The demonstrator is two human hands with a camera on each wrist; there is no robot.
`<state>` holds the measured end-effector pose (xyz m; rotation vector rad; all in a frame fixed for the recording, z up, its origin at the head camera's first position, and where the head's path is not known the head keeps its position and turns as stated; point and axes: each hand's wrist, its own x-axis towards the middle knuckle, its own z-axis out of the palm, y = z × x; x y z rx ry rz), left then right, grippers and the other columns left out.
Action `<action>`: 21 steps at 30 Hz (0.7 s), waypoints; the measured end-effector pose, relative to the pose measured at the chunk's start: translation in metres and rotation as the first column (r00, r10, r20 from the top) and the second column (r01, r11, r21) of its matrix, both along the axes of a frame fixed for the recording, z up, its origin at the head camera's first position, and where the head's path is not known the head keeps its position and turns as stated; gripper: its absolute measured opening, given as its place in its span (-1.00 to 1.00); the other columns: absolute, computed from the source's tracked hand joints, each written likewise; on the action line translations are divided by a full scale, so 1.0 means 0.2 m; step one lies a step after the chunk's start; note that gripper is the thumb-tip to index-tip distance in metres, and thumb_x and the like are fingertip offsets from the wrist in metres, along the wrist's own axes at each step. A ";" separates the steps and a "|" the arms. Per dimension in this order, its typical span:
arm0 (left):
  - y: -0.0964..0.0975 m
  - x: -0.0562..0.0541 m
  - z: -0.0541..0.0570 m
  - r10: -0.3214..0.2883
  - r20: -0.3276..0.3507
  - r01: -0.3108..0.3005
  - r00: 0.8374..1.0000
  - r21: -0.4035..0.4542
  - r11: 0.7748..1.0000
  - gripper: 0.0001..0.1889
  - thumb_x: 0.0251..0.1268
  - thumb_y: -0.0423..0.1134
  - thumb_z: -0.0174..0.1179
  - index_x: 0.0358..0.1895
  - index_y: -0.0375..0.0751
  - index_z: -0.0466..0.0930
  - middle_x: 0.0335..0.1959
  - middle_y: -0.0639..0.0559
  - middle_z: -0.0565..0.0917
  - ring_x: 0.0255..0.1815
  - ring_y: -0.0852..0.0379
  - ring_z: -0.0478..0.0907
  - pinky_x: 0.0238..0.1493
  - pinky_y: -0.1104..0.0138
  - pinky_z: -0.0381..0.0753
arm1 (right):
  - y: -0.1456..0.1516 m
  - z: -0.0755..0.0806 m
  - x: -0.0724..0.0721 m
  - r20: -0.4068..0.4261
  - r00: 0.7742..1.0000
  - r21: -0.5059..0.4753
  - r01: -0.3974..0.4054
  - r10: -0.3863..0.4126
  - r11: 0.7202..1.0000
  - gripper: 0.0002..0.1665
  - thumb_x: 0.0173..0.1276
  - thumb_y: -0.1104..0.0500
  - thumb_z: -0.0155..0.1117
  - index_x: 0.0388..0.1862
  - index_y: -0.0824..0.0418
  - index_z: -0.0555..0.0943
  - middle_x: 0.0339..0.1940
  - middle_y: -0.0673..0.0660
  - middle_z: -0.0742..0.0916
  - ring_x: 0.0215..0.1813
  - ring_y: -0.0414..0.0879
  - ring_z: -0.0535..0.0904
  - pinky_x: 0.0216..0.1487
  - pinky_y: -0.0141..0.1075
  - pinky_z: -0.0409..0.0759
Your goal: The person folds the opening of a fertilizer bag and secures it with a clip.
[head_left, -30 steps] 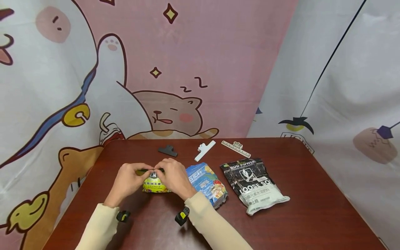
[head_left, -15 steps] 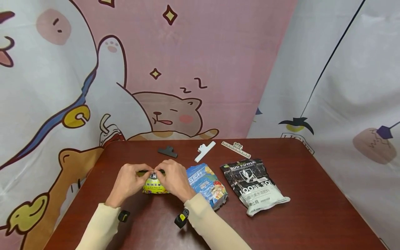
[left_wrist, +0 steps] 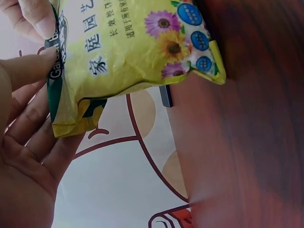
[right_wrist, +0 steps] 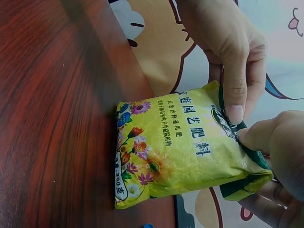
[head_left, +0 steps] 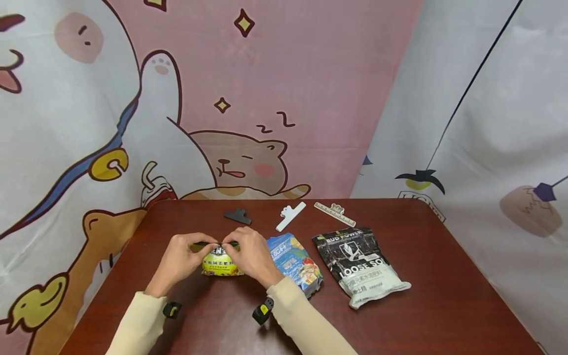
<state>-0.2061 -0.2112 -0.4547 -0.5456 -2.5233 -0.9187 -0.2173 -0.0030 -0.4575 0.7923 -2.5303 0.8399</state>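
Observation:
Both hands pinch the dark green top edge of a small yellow fertilizer bag (head_left: 223, 267) at the left of the table. My left hand (head_left: 182, 257) holds its left side between thumb and fingers; my right hand (head_left: 252, 254) does the same just right of the middle. The two thumbs lie close together on the front. In the left wrist view, the bag (left_wrist: 128, 52) shows flowers on its lower front, and a corner of its top sticks out past the left thumb. Seen from the right wrist, the bag (right_wrist: 175, 142) looks plump, its top bent back.
A blue printed bag (head_left: 295, 264) lies right beside the right hand. Further right is a black and white bag (head_left: 359, 266). Along the back lie a black clip (head_left: 238, 215), a white clip (head_left: 290, 216) and a beige ruler-like clip (head_left: 335, 213) on the brown table (head_left: 421, 320).
More of the yellow bag's upper front print shows between the thumbs than before. Both hands keep their pinch and have barely moved. The other bags and the clips lie as they did.

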 end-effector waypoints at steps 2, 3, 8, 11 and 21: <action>0.00 0.00 -0.01 -0.002 -0.007 0.002 1.000 0.009 1.000 -0.90 0.22 -0.28 0.48 -0.28 0.06 0.81 -0.34 0.20 0.80 -0.67 0.33 0.31 -0.61 0.45 0.39 | 0.00 0.00 0.00 -0.006 1.000 -0.011 -0.003 0.003 1.000 -0.87 0.44 0.02 0.38 -0.17 -0.02 0.81 -0.20 -0.14 0.80 -0.18 -0.26 0.69 -0.19 -0.47 0.63; 0.00 0.00 -0.01 -0.005 -0.014 0.005 1.000 0.012 1.000 -0.90 0.22 -0.29 0.48 -0.28 0.04 0.81 -0.34 0.19 0.80 -0.64 0.32 0.34 -0.60 0.45 0.41 | 0.00 -0.01 0.00 -0.009 1.000 -0.017 -0.005 0.005 1.000 -0.87 0.44 0.03 0.38 -0.17 -0.03 0.81 -0.20 -0.14 0.80 -0.18 -0.26 0.69 -0.19 -0.47 0.63; 0.01 -0.01 -0.04 -0.016 -0.061 0.017 0.998 0.021 1.000 -0.88 0.20 -0.34 0.48 -0.32 0.02 0.79 -0.35 0.18 0.79 -0.57 0.29 0.48 -0.55 0.47 0.50 | 0.01 -0.01 -0.02 -0.023 1.000 -0.032 -0.005 0.004 0.999 -0.87 0.45 0.02 0.37 -0.20 -0.03 0.83 -0.24 -0.16 0.80 -0.20 -0.26 0.69 -0.21 -0.47 0.62; 0.02 -0.01 -0.04 -0.007 -0.058 0.010 0.998 0.040 0.999 -0.88 0.21 -0.33 0.47 -0.32 0.02 0.79 -0.35 0.17 0.79 -0.58 0.27 0.48 -0.57 0.45 0.51 | 0.01 0.00 -0.02 -0.011 1.000 -0.027 0.002 -0.002 1.000 -0.87 0.45 0.01 0.37 -0.21 -0.05 0.83 -0.25 -0.17 0.80 -0.20 -0.24 0.69 -0.21 -0.45 0.62; 0.00 0.00 -0.06 0.022 0.000 -0.022 1.000 0.072 0.997 -0.89 0.21 -0.27 0.49 -0.26 0.07 0.81 -0.30 0.23 0.78 -0.37 0.33 0.58 -0.43 0.39 0.60 | 0.04 0.02 -0.01 0.062 0.997 -0.023 -0.039 0.041 0.999 -0.86 0.44 0.02 0.39 -0.15 -0.03 0.83 -0.19 -0.14 0.80 -0.13 -0.23 0.69 -0.14 -0.46 0.62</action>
